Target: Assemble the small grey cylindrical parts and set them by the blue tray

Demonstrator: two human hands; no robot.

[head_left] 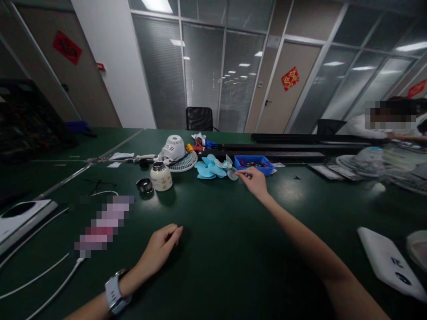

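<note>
My right hand [254, 181] reaches across the green table with thumb and fingers pinched on the edge of a clear fan blade [232, 172]. The clear piece lies against light-blue fan blades [208, 169]. Just beyond the hand sits a blue tray [269, 170] holding small dark parts. My left hand [163, 246], with a pale-strapped watch at the wrist, rests on the near table with fingers curled in and nothing visible in them. Farther ahead of it stand a cream flask [162, 180] without a lid and a dark round cap [144, 186].
A white fan housing [174, 149] and grille [187, 163] lie behind the flask. Long black bars [283, 156] run along the back. A white device [390, 262] is at right; a cabled, pixelated object [106, 226] is at left. Another person [363, 120] sits at far right.
</note>
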